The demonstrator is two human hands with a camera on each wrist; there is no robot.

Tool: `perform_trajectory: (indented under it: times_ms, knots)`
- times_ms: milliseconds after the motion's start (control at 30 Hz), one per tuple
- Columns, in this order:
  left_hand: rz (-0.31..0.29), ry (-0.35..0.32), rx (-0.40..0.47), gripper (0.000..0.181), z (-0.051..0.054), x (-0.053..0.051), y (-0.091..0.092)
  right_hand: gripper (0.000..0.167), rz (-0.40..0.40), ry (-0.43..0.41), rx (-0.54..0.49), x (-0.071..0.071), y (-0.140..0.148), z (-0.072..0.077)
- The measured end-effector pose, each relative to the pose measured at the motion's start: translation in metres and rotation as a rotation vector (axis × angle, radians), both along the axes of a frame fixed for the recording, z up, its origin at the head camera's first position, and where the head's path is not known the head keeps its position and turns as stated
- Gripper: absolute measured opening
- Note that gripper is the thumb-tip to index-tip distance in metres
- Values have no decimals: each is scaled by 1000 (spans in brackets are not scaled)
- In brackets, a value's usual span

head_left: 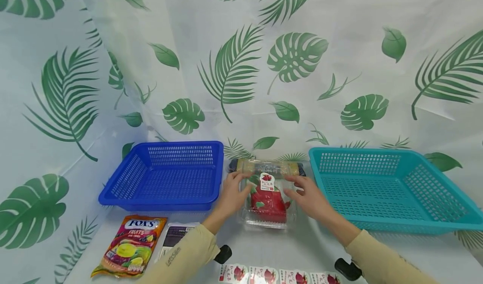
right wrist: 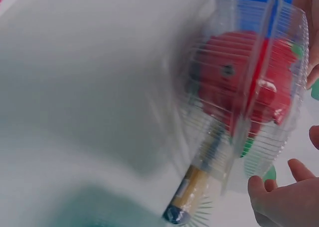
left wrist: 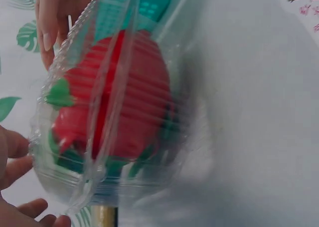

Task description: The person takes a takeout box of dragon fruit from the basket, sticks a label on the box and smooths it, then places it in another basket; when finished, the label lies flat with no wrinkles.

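A clear plastic clamshell box (head_left: 250,217) stands on the table with a red dragon fruit (head_left: 268,202) inside. Its lid looks closed and carries a white sticker (head_left: 267,182) with a dragon fruit picture. My left hand (head_left: 232,193) is at the box's left side, fingers loosely bent near the lid's edge. At the opposite side my right hand (head_left: 310,196) hovers with fingers spread. The left wrist view shows left fingertips (left wrist: 22,169) close to the rim; whether they touch it I cannot tell. In the right wrist view the right fingers (right wrist: 256,189) appear apart from the box.
Blue basket (head_left: 181,179) at left, teal basket (head_left: 392,191) at right. A dark and yellow packet (head_left: 299,168) lies behind the box. Front left are a FOX'S candy bag (head_left: 132,246) and a purple-and-white packet (head_left: 174,237). A row of dragon fruit stickers (head_left: 264,274) lies along the front.
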State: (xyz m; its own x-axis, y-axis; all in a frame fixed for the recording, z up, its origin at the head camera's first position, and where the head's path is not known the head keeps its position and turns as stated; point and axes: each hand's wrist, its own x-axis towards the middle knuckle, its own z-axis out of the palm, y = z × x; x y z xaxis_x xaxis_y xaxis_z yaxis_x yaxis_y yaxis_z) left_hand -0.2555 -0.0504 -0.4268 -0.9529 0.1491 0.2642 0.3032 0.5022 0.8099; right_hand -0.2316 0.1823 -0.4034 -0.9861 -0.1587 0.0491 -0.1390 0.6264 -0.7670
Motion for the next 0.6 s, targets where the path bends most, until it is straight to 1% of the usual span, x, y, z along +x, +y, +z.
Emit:
perform_trajectory:
  times_ms: [100,233,333,467,600]
  knots:
    - [4,-6,-1,26,-4,3,1,47,-14,-11,17,2,-1,-5]
    - [-9,-31,7,26,-8,5,1,48,-15,-27,22,3,-1,-12]
    - [-7,-60,24,26,-11,5,1,50,-9,-38,28,4,-1,-16]
    - [16,-84,55,25,-15,5,0,52,-13,-56,39,5,-1,-18]
    - [36,-95,78,28,-18,4,-1,54,-21,-116,18,8,-1,-22]
